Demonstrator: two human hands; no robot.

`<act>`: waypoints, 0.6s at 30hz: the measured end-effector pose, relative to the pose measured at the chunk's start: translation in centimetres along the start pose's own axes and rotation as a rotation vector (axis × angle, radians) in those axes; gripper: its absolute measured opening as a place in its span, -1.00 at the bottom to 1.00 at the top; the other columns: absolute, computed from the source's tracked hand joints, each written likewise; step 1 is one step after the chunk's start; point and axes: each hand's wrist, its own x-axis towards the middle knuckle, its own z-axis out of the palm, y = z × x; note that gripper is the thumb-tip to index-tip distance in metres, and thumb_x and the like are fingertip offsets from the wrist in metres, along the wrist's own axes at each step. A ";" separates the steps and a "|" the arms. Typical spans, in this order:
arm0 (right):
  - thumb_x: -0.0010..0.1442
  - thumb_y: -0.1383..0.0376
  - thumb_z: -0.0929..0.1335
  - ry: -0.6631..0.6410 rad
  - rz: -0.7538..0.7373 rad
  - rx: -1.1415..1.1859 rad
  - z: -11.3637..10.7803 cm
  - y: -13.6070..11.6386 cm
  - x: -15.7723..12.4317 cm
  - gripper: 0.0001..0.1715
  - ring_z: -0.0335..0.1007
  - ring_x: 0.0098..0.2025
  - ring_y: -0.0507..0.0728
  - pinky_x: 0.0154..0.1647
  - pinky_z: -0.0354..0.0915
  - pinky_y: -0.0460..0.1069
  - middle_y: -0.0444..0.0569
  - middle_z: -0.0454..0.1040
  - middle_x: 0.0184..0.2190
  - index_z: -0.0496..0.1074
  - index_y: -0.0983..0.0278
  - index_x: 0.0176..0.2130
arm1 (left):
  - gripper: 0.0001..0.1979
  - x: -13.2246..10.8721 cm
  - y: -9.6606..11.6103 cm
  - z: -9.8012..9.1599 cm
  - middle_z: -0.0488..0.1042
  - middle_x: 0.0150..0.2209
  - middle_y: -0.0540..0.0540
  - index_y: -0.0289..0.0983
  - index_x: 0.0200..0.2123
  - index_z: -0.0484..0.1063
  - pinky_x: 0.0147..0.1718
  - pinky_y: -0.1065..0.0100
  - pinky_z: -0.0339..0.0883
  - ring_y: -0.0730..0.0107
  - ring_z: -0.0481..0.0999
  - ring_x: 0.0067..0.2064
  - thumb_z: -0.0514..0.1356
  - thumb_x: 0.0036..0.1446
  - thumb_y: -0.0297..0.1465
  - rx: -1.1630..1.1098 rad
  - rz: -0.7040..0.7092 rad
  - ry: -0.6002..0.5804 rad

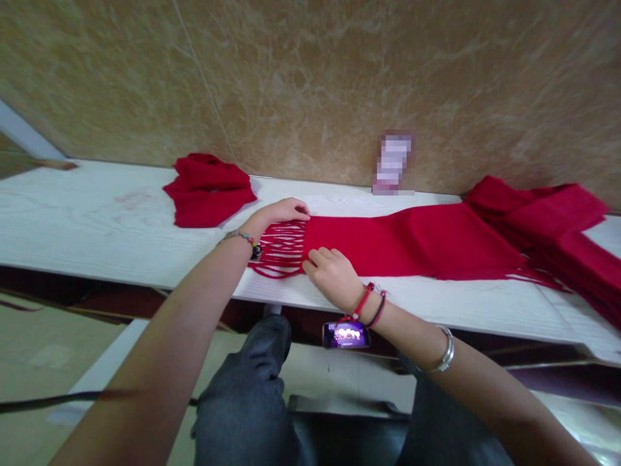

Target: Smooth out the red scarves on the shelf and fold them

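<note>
A red scarf (388, 246) lies stretched along the white table, its fringe (281, 249) spread in separate strands at the left end. At the scarf's far corner, where the fringe begins, my left hand (286, 210) has its fingers closed on the edge. My right hand (334, 272) is curled at the near corner of that same end, thumb and fingers pinching the edge. The fingertips partly hide both corners. Toward the right, the scarf runs up against a pile of folded red scarves (538, 213).
A crumpled red cloth (208, 191) sits at the left on the white table (97, 220). Against the marbled wall (291, 84) leans a blurred upright object (392, 162). Below the table's near edge, a phone (346, 334) shows a lit screen, above my legs (247, 395).
</note>
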 end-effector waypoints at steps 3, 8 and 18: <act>0.25 0.43 0.16 0.004 -0.046 -0.010 0.0 -0.1 0.1 -0.74 0.27 -0.21 0.16 -0.30 0.15 0.02 0.07 0.40 -0.32 0.41 0.34 -0.28 | -0.67 -0.3 0.3 0.3 0.51 -0.33 -0.10 -0.36 -0.32 0.46 -0.31 0.41 0.27 0.38 0.42 -0.33 0.12 -0.14 -0.28 -0.032 0.001 0.014; 0.25 0.46 0.15 -0.019 -0.065 -0.017 0.1 -0.1 0.1 -0.72 0.30 -0.26 0.15 -0.33 0.14 0.01 0.08 0.41 -0.35 0.40 0.37 -0.29 | -0.73 -0.3 0.4 0.4 0.49 -0.39 -0.07 -0.35 -0.38 0.44 -0.35 0.40 0.26 0.40 0.40 -0.38 0.12 -0.14 -0.29 -0.052 -0.032 0.015; 0.18 0.42 0.21 0.261 0.326 0.486 -1.3 1.9 -0.1 -0.80 0.38 -0.29 0.05 -0.26 0.24 -0.07 -0.03 0.48 -0.32 0.40 0.30 -0.26 | -0.87 0.3 1.7 -1.0 0.38 -0.55 0.05 -0.32 -0.51 0.39 -0.41 0.44 0.26 0.52 0.35 -0.49 0.22 -0.14 -0.36 -0.508 -0.058 0.084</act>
